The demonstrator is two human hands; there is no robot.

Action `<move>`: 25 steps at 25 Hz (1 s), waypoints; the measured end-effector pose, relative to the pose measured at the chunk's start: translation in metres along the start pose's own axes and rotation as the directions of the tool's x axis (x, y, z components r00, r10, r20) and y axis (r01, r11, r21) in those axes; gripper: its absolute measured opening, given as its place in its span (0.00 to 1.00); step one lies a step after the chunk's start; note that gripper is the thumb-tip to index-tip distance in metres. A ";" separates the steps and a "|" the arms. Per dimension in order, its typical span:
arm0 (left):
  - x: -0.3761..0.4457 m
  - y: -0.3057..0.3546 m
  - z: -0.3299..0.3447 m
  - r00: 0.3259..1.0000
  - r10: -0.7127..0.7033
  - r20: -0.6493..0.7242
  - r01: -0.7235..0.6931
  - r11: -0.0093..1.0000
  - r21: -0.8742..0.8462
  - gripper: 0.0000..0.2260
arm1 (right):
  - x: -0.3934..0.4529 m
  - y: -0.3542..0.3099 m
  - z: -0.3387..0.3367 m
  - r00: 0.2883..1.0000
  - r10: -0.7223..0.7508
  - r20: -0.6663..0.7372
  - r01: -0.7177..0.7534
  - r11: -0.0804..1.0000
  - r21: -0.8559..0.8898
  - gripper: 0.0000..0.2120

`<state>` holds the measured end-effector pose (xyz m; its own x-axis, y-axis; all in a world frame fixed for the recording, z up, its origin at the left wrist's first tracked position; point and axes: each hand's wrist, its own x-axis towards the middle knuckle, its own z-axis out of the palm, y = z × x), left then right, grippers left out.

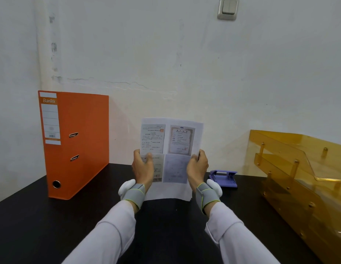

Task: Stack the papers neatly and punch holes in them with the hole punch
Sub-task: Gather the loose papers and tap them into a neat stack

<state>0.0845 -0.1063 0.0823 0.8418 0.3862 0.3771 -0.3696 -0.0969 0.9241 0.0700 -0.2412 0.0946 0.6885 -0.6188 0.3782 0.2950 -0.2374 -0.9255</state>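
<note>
Upright, both hands' fingers (196, 156) pinch the papers (170, 141) on the table (32, 216).

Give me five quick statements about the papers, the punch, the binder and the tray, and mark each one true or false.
1. Both hands hold the papers upright, the left hand and the right hand each gripping a side edge. True.
2. The punch is clamped onto the papers. False: it sits on the table, to the right of the papers, apart from them.
3. The binder stands upright on the left. True.
4. The tray is blue. False: it is amber and see-through.
5. The binder lies open on the table. False: it is shut and standing.
</note>
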 end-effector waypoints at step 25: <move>-0.001 -0.008 -0.002 0.998 -0.007 -0.061 0.005 1.000 -0.027 0.12 | -0.006 0.008 0.004 0.991 0.034 -0.128 -0.029 0.999 0.039 0.13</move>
<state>0.0861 -0.1043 0.0746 0.8186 0.4421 0.3666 -0.3761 -0.0697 0.9240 0.0702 -0.2364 0.0852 0.6076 -0.7173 0.3411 0.3008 -0.1896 -0.9347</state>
